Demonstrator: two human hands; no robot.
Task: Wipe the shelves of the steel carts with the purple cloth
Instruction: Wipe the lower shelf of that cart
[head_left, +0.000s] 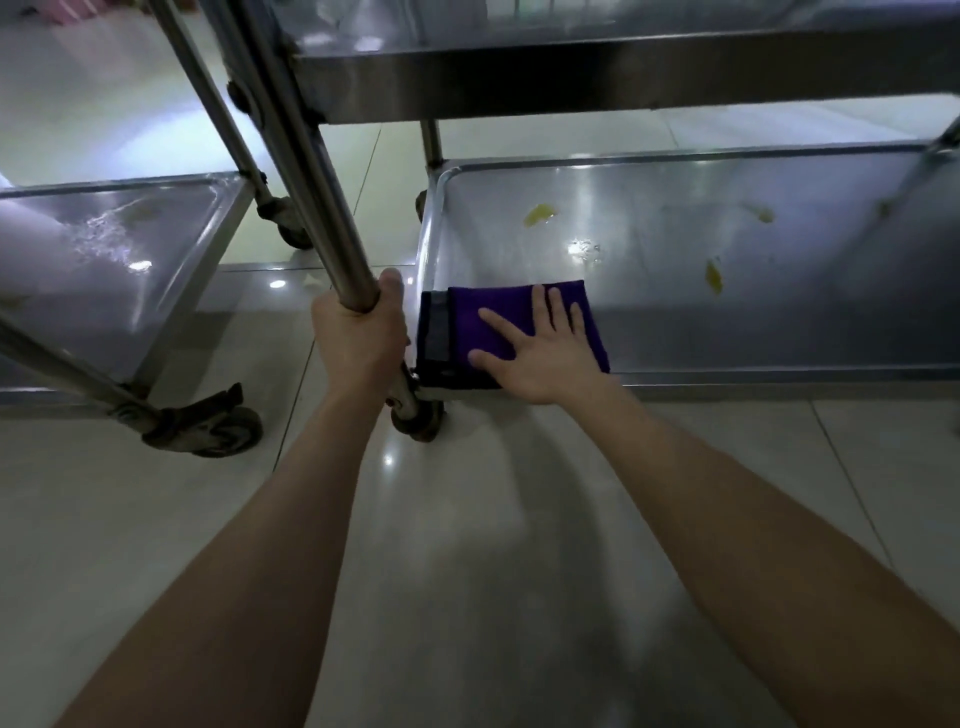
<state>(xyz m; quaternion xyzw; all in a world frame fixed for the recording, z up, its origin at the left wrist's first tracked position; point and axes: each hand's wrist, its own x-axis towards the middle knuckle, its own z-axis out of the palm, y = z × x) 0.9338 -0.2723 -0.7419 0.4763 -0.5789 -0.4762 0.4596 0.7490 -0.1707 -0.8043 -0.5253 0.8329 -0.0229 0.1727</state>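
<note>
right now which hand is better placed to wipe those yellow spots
Right: the right hand lies flat on the purple cloth on the lower shelf; the left hand grips the cart post.

Purple cloth (493, 322), yellow smears (540, 214) on silver steel shelf (779, 312), pale floor tiles (467, 571)

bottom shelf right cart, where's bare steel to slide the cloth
Bare steel runs along the near rim of the bottom shelf, right of the purple cloth under the right hand. Crowded: the left hand grips the post beside the cloth, and farther back lie three yellow smears and a wet spot.
</note>
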